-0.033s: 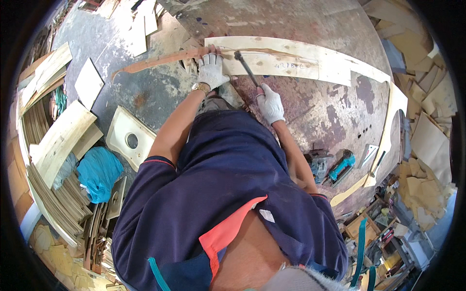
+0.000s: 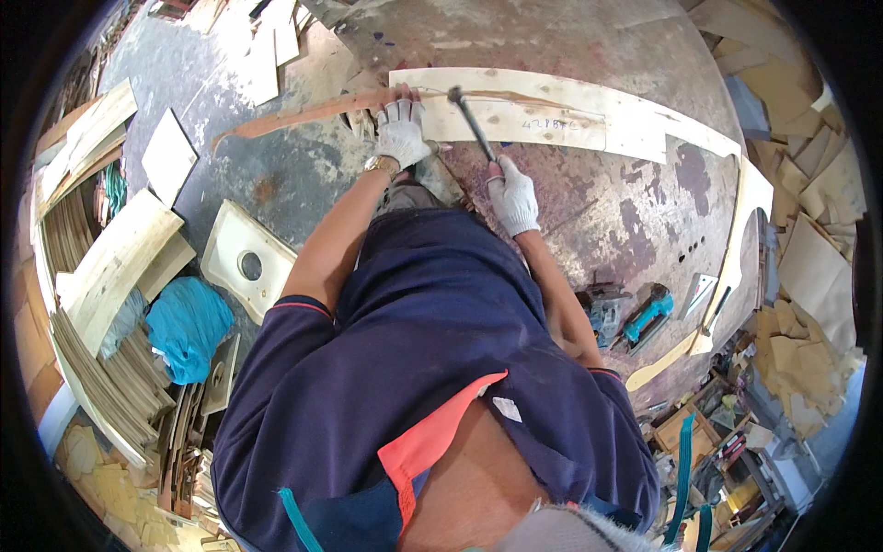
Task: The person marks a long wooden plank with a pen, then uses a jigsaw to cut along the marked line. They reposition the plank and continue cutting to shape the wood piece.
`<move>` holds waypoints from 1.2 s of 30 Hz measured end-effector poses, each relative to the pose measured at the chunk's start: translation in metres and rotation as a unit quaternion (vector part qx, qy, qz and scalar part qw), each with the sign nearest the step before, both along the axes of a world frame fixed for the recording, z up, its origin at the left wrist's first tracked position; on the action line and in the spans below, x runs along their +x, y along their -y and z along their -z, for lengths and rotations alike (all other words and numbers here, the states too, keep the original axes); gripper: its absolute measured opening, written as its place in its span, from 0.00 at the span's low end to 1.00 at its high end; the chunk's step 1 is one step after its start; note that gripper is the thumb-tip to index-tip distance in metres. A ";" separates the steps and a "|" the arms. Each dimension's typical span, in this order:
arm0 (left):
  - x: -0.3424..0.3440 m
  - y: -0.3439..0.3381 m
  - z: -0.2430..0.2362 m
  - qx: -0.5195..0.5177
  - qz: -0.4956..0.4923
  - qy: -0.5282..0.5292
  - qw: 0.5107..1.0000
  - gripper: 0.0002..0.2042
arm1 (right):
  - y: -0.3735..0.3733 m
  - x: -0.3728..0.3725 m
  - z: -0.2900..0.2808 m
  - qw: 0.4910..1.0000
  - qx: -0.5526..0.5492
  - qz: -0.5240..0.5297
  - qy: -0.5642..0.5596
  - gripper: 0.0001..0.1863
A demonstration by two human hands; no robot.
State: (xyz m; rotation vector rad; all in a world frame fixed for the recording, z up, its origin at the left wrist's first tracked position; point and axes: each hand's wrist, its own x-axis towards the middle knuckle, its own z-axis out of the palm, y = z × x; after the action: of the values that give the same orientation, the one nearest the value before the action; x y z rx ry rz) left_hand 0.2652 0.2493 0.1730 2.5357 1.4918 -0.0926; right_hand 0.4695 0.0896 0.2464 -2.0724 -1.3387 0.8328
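My right hand (image 2: 513, 198), in a white glove, is wrapped round the handle of a hammer (image 2: 475, 127). The hammer's dark head is over the pale plywood board (image 2: 552, 129), near its left end; whether it touches the wood I cannot tell. My left hand (image 2: 400, 132), gloved with bare fingertips, lies flat with fingers stretched out. It presses across the board's left end and a long reddish-brown curved strip of wood (image 2: 294, 117) that reaches out to the left. A narrow brown strip also runs along the board's upper part. Handwriting marks the board's face.
A teal power tool (image 2: 649, 317) and a grey one (image 2: 602, 313) stand on the worn worktable (image 2: 589, 230) at right. Curved wooden pieces (image 2: 731, 248) lie along its right edge. Left are a panel with a round hole (image 2: 244, 262), a blue bag (image 2: 190, 329) and stacked boards (image 2: 110, 377).
The hammer head has shifted slightly up and to the right, with my right hand almost in place. My left hand stays on the wood.
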 end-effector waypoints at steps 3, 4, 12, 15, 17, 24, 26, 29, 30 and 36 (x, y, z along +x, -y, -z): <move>0.000 -0.001 0.001 0.013 -0.008 0.021 1.000 0.65 | 0.005 -0.003 0.009 0.998 0.028 -0.008 0.051 0.12; 0.003 -0.002 0.002 0.016 -0.005 0.018 1.000 0.66 | 0.006 -0.001 0.014 0.997 0.014 -0.017 0.079 0.12; 0.009 -0.009 0.002 0.008 0.005 -0.029 1.000 0.65 | 0.001 0.004 0.028 0.999 -0.020 -0.028 0.038 0.14; -0.005 -0.012 0.008 0.003 0.020 0.029 0.999 0.59 | 0.021 0.013 0.029 0.991 -0.018 0.130 -0.009 0.15; -0.035 -0.025 0.025 0.011 0.020 0.136 0.990 0.52 | 0.036 0.012 0.017 0.969 0.009 0.245 -0.010 0.19; -0.109 -0.088 0.030 0.106 -0.074 0.101 0.987 0.31 | 0.140 0.172 0.050 0.877 0.026 0.446 0.176 0.20; -0.152 -0.109 0.012 0.085 -0.049 -0.008 0.995 0.31 | 0.137 0.169 0.023 0.889 -0.027 0.441 0.123 0.22; -0.117 -0.092 -0.012 -0.023 0.002 -0.053 0.998 0.31 | 0.196 0.186 0.001 0.836 0.017 0.494 0.239 0.24; -0.118 -0.087 -0.018 -0.037 0.011 -0.064 0.997 0.31 | 0.214 0.184 0.000 0.805 0.005 0.513 0.297 0.25; -0.129 -0.011 -0.008 -0.003 -0.015 0.009 1.000 0.29 | 0.308 0.134 0.019 0.618 -0.198 0.707 0.282 0.36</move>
State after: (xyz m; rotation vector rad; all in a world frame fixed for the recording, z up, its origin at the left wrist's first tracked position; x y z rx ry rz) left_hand 0.1361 0.2600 0.1811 2.5014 1.5198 -0.0685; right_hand 0.6033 -0.2188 0.2271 -2.8665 0.6603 -0.3421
